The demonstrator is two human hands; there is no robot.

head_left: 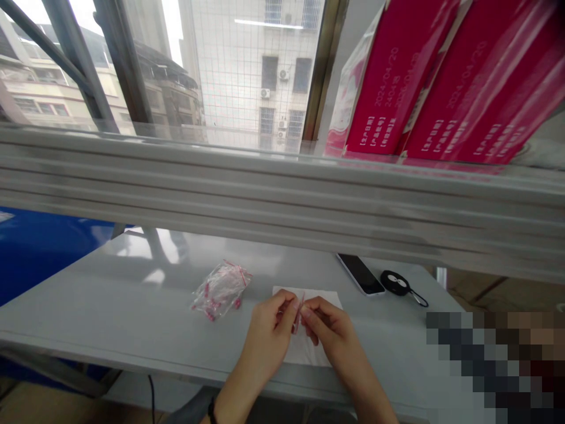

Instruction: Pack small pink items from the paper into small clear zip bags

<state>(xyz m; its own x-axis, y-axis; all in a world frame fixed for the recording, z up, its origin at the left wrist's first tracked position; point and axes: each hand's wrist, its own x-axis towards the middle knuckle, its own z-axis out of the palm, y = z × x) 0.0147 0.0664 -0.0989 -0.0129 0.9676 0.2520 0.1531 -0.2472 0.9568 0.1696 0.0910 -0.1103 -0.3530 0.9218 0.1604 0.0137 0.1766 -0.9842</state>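
My left hand (276, 321) and my right hand (329, 324) meet above a white sheet (309, 352), fingertips almost touching. Between them is a small, thin pinkish piece (295, 327), pinched from both sides. Its exact kind is too small to make out, and the fingers cover part of it. To the left of my left hand lies a clear zip bag (225, 282) with a red seal line. Several small pink-red pieces (212, 309) show in or around it.
On the grey table (145, 306), a phone (361, 274) lies at the back right beside a black round pouch (395, 284) with a clip. A metal shelf edge (265, 194) crosses in front, with red boxes (441, 88) on it. A pixelated area covers the lower right.
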